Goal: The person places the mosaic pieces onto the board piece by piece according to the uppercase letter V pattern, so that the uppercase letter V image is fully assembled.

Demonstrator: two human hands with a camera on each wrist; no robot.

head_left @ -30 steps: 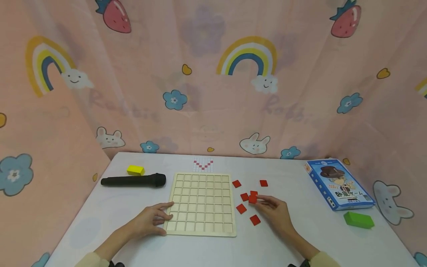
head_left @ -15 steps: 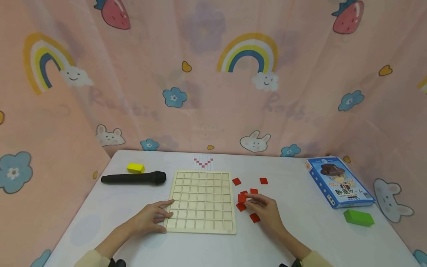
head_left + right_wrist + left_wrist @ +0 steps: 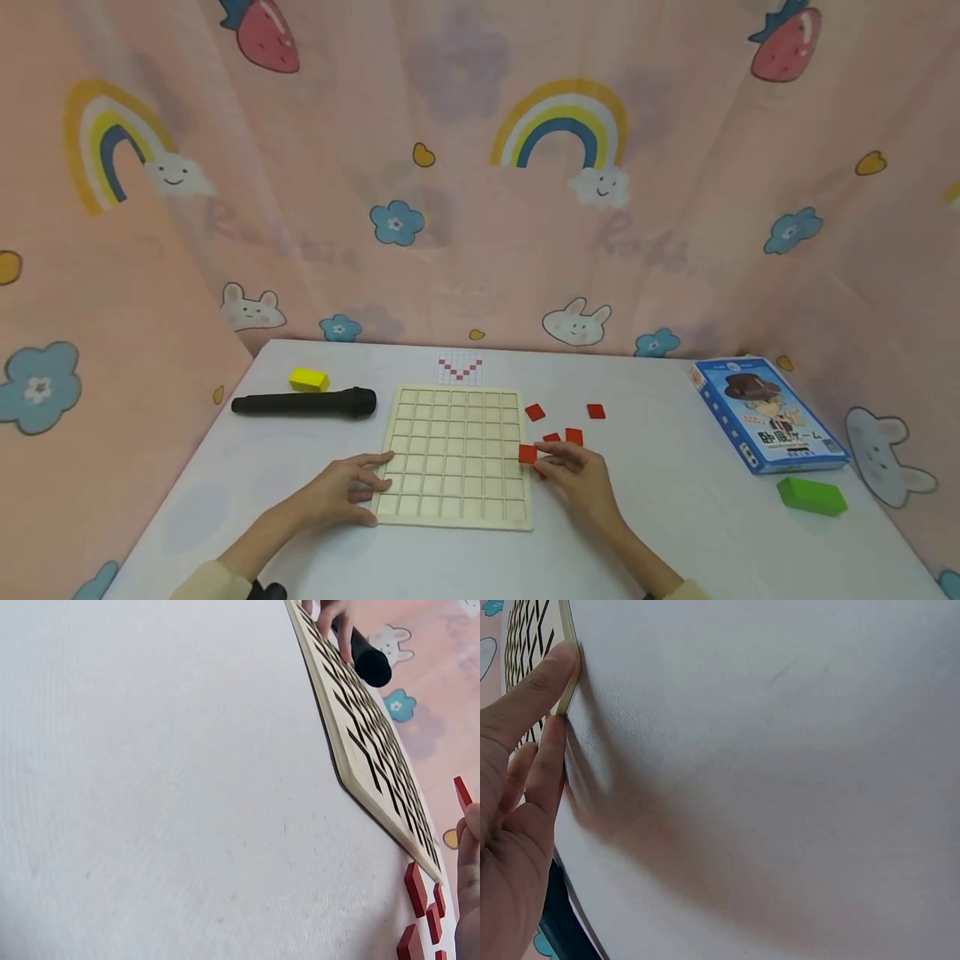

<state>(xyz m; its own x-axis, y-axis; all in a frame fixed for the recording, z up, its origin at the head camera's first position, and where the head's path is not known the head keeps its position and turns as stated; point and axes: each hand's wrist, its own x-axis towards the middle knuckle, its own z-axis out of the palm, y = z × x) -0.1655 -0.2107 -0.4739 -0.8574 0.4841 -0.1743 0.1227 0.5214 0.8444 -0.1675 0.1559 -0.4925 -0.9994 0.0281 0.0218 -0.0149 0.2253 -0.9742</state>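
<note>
- The red tile [image 3: 527,453] is pinched at the fingertips of the right hand [image 3: 577,481]. It sits just at the right edge of the wooden grid board [image 3: 453,454], about the middle of that edge; I cannot tell if it touches the board.
- In the right wrist view the red tile [image 3: 463,792] stands tilted above the table, held up by the fingers [image 3: 471,847].
- The wooden grid board [image 3: 367,742] lies flat on the white table [image 3: 660,517], and all its cells that I can see have nothing in them.
- The left hand [image 3: 347,491] rests with straight, relaxed fingers on the left lower corner of the board. In the left wrist view the fingers [image 3: 544,682] press against the thin board edge [image 3: 568,645]; this hand grasps nothing.
- The loose red tiles [image 3: 570,423] lie on the table just right of the board, some near the right hand and two farther back; one more is partly hidden under the hand.
- In front of the board, toward the person, there is free white table, and also between the tiles and the blue box [image 3: 768,414] at the right side.
- A green block [image 3: 812,495] lies near the right table edge, just before the blue box.
- A black microphone [image 3: 303,403] lies left of the board's far corner, with a yellow block [image 3: 308,380] just behind it.
- A small pattern card [image 3: 459,367] with red squares lies just behind the far edge of the board.
</note>
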